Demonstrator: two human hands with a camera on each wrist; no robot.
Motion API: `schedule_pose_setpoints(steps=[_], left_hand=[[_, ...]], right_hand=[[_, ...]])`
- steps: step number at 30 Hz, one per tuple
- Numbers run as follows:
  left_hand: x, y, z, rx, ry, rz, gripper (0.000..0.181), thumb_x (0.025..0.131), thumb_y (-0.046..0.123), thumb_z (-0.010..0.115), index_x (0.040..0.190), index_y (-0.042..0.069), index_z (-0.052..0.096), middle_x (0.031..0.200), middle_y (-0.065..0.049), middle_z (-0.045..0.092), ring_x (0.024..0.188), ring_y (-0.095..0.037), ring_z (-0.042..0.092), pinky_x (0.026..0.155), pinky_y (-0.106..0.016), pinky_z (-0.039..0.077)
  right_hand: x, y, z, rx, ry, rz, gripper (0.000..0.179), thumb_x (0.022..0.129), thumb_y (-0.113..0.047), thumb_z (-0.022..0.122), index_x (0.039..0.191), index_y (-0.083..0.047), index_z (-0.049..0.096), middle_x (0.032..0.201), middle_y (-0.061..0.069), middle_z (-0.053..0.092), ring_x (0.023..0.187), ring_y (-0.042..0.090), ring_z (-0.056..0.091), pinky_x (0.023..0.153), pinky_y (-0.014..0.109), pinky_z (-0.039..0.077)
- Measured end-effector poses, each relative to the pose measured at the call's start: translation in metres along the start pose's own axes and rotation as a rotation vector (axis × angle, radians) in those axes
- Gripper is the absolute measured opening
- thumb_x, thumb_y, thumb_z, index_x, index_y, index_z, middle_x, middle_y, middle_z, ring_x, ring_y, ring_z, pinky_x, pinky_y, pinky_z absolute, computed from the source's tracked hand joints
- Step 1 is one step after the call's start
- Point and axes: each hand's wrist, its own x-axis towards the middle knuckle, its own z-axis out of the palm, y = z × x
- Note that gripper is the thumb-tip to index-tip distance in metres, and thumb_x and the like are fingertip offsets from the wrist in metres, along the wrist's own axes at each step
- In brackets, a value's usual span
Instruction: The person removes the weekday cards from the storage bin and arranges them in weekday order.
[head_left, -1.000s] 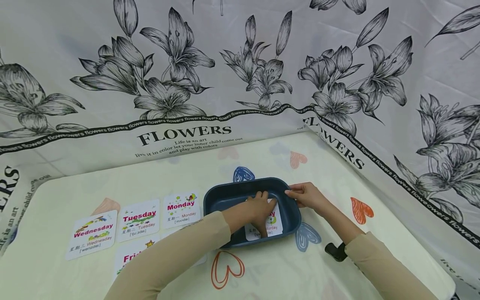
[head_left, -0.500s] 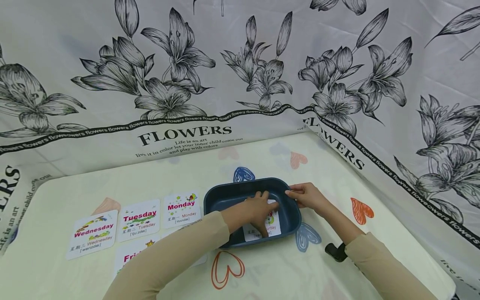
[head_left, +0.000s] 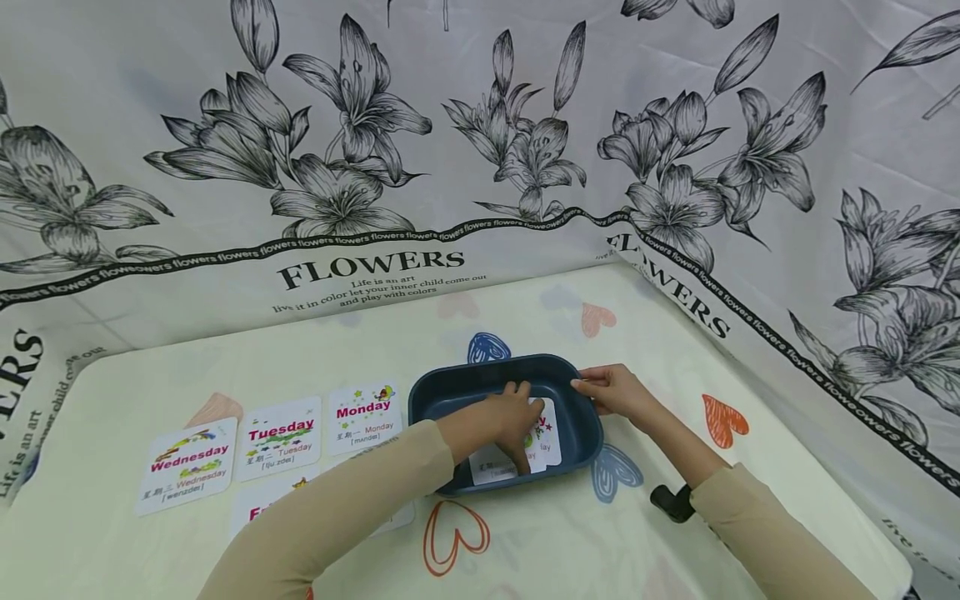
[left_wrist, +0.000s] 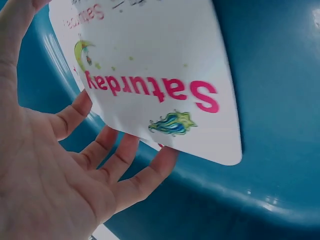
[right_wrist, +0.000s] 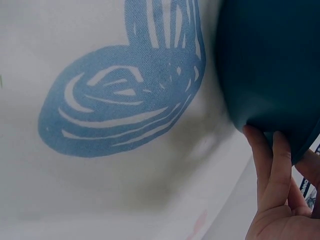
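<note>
A dark blue plastic basin (head_left: 442,377) stands on the table. My left hand (head_left: 510,421) reaches down inside it and grips the white Saturday card (left_wrist: 150,55). The thumb is at one edge of this card and the fingertips tuck under the opposite edge, as the left wrist view shows. Another white card (head_left: 550,433) lies in the basin to the right, partly covered by the hand and the Saturday card. My right hand (head_left: 618,392) pinches the basin's right rim between thumb and fingers; in the right wrist view its fingers (right_wrist: 280,175) press against the outer wall.
Left of the basin lie the Monday card (head_left: 365,417), the Tuesday card (head_left: 279,437) and the Wednesday card (head_left: 187,467). Nearer, my left sleeve (head_left: 337,517) partly hides more cards. A small black object (head_left: 671,504) is beside my right sleeve (head_left: 765,533).
My left hand has shifted slightly left inside the basin, sliding the Saturday card leftward and uncovering the other card at its right. The right hand stays on the rim.
</note>
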Motion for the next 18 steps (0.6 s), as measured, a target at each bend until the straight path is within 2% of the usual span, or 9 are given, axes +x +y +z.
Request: schedule_pose_setpoints(steps=[8, 12, 18], left_hand=[[0.0003, -0.0040, 0.0043, 0.056, -0.028, -0.034, 0.093, 0.055, 0.059, 0.080, 0.131, 0.017, 0.046, 0.124, -0.007, 0.040, 0.109, -0.024, 0.040, 0.087, -0.041, 0.047], [-0.0025, -0.0035, 0.0021, 0.045, -0.076, -0.061, 0.091, 0.056, 0.055, 0.081, 0.131, 0.017, 0.047, 0.127, -0.007, 0.039, 0.111, -0.024, 0.040, 0.090, -0.041, 0.046], [-0.0081, -0.0044, 0.0006, 0.056, -0.122, -0.070, 0.088, 0.058, 0.050, 0.083, 0.131, 0.017, 0.047, 0.125, -0.007, 0.040, 0.110, -0.024, 0.039, 0.089, -0.037, 0.045]], right_hand=[[-0.0010, -0.0025, -0.0015, -0.006, -0.003, -0.008, 0.044, 0.091, -0.020, 0.058, 0.122, 0.010, 0.053, 0.103, 0.022, 0.066, 0.081, 0.020, 0.068, 0.068, 0.032, 0.055], [-0.0012, -0.0029, -0.0014, -0.012, -0.004, -0.010, 0.044, 0.091, -0.020, 0.058, 0.122, 0.010, 0.053, 0.103, 0.022, 0.066, 0.080, 0.020, 0.068, 0.068, 0.031, 0.055], [-0.0015, -0.0028, -0.0004, -0.026, -0.001, -0.009, 0.044, 0.091, -0.021, 0.059, 0.122, 0.010, 0.053, 0.103, 0.022, 0.066, 0.080, 0.020, 0.068, 0.068, 0.031, 0.055]])
